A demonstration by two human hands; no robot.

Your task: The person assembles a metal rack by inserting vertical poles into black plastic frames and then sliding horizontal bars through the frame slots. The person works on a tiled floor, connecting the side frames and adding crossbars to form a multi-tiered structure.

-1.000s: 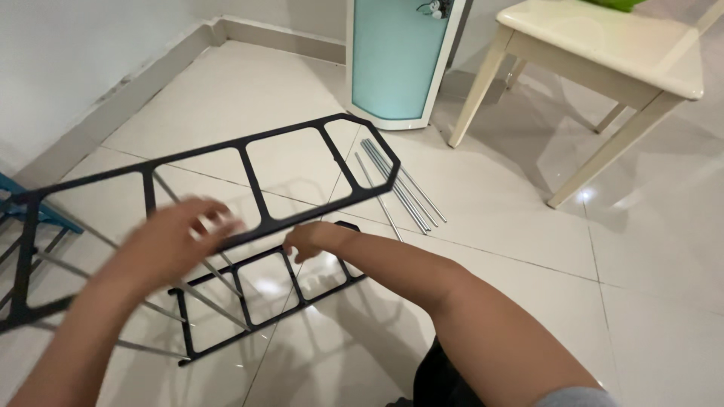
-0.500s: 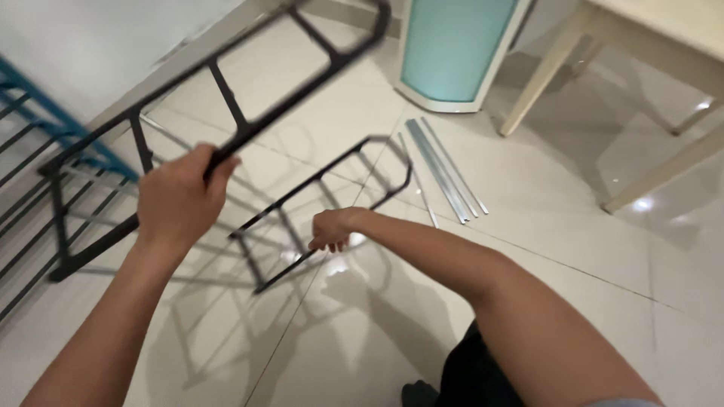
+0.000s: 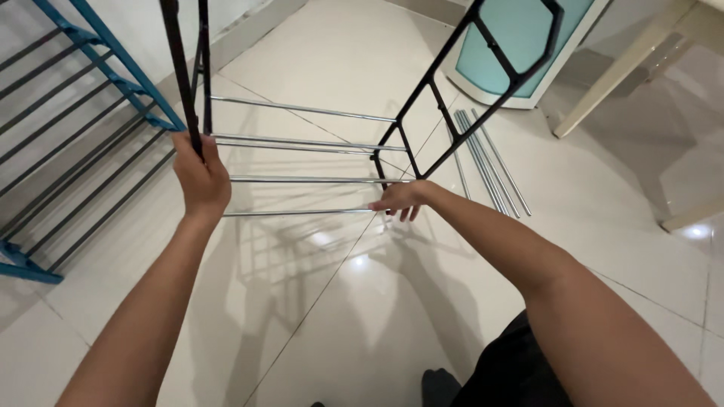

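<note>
A half-built rack stands upright in front of me: two black plastic side frames joined by several silver rods [image 3: 302, 143]. My left hand [image 3: 200, 177] is closed around the lower bar of the left black side frame [image 3: 181, 68]. My right hand [image 3: 400, 197] rests at the bottom end of the right black side frame [image 3: 483, 53], fingers loosely spread against it and the lowest rod. Whether that hand grips the frame or only touches it is unclear.
Several loose silver rods [image 3: 490, 162] lie on the tiled floor to the right. A blue rack [image 3: 83, 120] with dark bars leans at the left wall. A teal-and-white panel [image 3: 520, 45] stands behind. Cream table legs [image 3: 626, 68] are at upper right.
The rack has been swung up from lying flat to standing on its lower end. My left hand rose with the left side frame; my right hand stayed low at the other frame.
</note>
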